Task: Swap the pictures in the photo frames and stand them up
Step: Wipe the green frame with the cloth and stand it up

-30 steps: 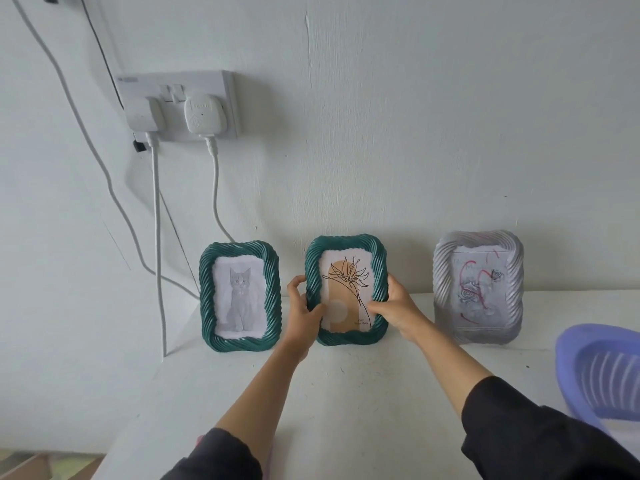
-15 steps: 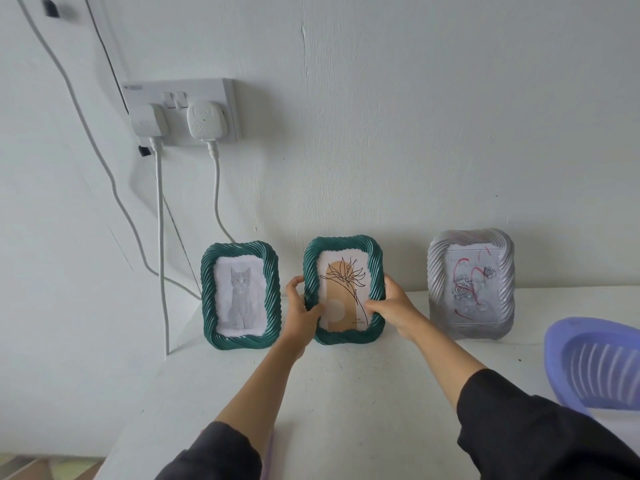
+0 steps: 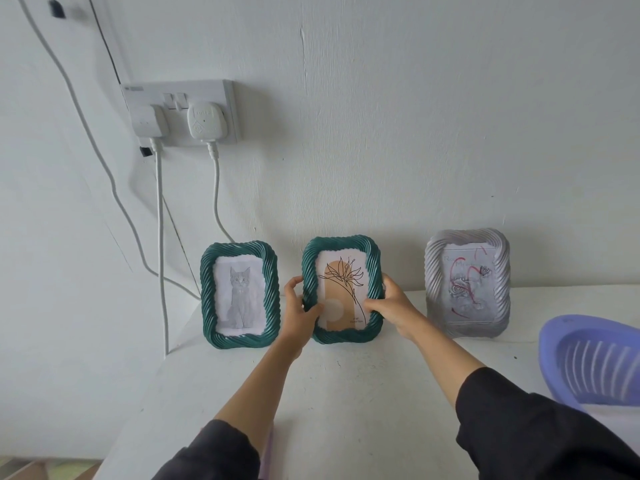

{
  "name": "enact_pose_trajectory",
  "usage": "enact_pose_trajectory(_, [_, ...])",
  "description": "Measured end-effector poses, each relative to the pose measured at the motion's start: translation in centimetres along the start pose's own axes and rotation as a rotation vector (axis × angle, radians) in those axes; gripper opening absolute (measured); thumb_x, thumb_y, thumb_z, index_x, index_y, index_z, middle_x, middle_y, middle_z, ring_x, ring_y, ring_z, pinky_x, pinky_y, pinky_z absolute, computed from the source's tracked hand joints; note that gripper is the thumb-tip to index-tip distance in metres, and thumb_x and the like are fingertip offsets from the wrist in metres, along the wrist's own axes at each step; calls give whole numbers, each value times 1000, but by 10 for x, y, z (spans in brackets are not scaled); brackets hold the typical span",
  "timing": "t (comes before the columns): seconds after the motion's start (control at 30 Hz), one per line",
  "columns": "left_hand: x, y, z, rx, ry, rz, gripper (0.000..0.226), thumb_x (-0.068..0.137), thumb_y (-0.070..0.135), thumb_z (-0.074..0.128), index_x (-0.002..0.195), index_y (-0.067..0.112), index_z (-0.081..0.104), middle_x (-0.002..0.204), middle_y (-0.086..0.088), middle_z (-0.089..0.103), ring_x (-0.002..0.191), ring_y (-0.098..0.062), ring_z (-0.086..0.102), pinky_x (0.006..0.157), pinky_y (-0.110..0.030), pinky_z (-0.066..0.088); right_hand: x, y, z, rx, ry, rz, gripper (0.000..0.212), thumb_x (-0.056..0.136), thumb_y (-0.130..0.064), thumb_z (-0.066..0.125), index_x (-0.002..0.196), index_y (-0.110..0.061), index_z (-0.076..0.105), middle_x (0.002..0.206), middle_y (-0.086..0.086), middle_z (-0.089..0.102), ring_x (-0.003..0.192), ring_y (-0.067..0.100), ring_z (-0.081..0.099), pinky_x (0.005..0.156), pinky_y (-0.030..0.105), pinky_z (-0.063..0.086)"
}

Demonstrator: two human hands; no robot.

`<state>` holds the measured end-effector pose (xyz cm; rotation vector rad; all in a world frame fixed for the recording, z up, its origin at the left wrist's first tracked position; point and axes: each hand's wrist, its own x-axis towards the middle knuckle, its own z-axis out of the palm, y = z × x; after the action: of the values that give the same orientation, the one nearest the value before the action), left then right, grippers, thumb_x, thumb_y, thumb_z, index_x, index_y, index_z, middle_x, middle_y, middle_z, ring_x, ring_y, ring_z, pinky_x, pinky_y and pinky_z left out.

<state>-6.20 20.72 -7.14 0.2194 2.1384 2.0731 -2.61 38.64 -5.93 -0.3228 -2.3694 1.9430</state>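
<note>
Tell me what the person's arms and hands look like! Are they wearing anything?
The left hand and right hand are bare: no gloves, rings or watch show. Each arm wears a loose black sleeve, the left sleeve and right sleeve, which stops well short of the wrist, so both forearms are uncovered.

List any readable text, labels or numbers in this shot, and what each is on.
Nothing reads cleanly.
Flower picture in middle green frame: bottom print, too small.
Silver frame's picture: faint lettering starting "Ro", rest blurred.
Rounded plug: embossed marks, blurred.
Socket plate: top-left label, unreadable.
</note>
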Motion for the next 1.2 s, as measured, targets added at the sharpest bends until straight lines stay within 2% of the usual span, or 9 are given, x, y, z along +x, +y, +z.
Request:
enact_pose_trajectory(0.07, [-3,0,-2,-2,9,-14,62,89,-7,50,137,22,23,112,-10,51,100,-25,54,69,-27,55,-2,3,-1,23,1,20,57,74,10,59,123,-14,45,98,7,59,89,20,56,79,36,51])
enact_pose_trajectory(0.2, [-10,-3,-6,46,22,-39,63,87,-7,55,138,17,27,116,-9,47,96,-20,53,63,-19,51,-11,13,-2,18,-9,28,69,75,11,59,133,-18,38,117,13,60,107,27,58,89,39,53])
enact_pose_trajectory(0.33, [-16,-6,-7,125,44,-18,57,87,-3,57,136,14,34,118,-10,52,89,-15,54,61,-15,47,-21,18,1,1,1,25,78,77,10,59,143,-20,28,123,14,58,111,25,56,72,22,50])
enact_pose_trajectory(0.47, [-18,-6,-5,180,82,-5,56,88,-2,56,138,14,35,124,-14,53,99,-20,51,73,-25,51,-27,19,2,-18,6,7,77,81,7,60,145,-18,24,128,12,57,113,21,55,75,19,48])
enact_pose_trajectory(0.57, [-19,-5,-3,193,97,-12,57,88,-3,55,139,14,35,125,-15,53,102,-20,50,82,-32,51,-30,17,2,-29,0,10,77,83,6,59,145,-18,22,131,11,55,114,19,53,87,26,47])
enact_pose_trajectory(0.7, [-20,-5,-3,215,106,-20,59,88,-4,55,140,15,34,127,-15,53,105,-19,49,83,-33,50,-31,18,2,-38,4,40,79,83,4,61,146,-19,20,132,12,55,120,25,53,92,35,49])
enact_pose_trajectory(0.9, [-23,-4,-2,221,125,-32,64,88,-5,55,143,17,31,133,-15,51,117,-24,50,85,-30,46,-34,19,1,-53,-1,60,83,80,5,62,146,-22,20,132,14,54,118,26,54,94,38,52])
enact_pose_trajectory(1.03, [-26,-2,-1,238,177,-27,66,88,-3,56,144,19,29,139,-14,47,127,-27,46,97,-36,44,-39,20,1,-60,-10,85,85,81,4,63,148,-20,16,131,13,56,112,25,57,89,33,49])
enact_pose_trajectory(1.2, [-41,6,5,313,319,60,56,89,1,54,138,17,36,133,-11,50,118,-24,50,84,-28,44,-50,22,-2,-159,19,161,90,80,-1,65,149,-14,9,145,14,41,127,28,46,101,36,39])
